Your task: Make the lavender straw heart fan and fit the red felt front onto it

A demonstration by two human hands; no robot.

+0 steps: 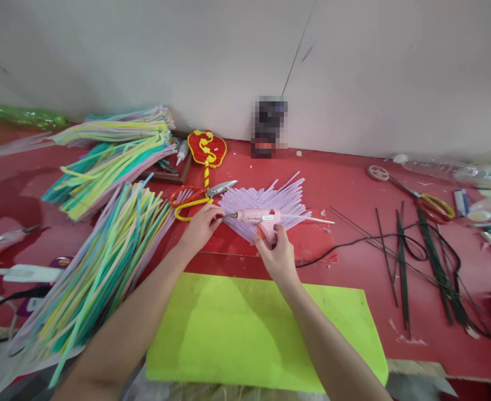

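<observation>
My right hand (278,252) is wrapped round the handle of a pink glue gun (251,216), whose nozzle points left. A clear glue stick (323,220) juts out of its back end. At the nozzle tip, my left hand (206,223) has its fingers pinched together; what lies between them is too small to make out. Beneath the gun, lilac pipe cleaners (266,197) lie side by side in a V pattern on the red table. Scissors with red and yellow handles (191,203) rest just beyond my left hand.
Bundles of pastel pipe cleaners (103,273) cover the left side. A lime-green sheet (262,334) lies in front. To the right are dark green stems (403,273), a black cord and yellow-handled scissors (435,206). A red ornament (199,156) and another pink glue gun (3,245) are also here.
</observation>
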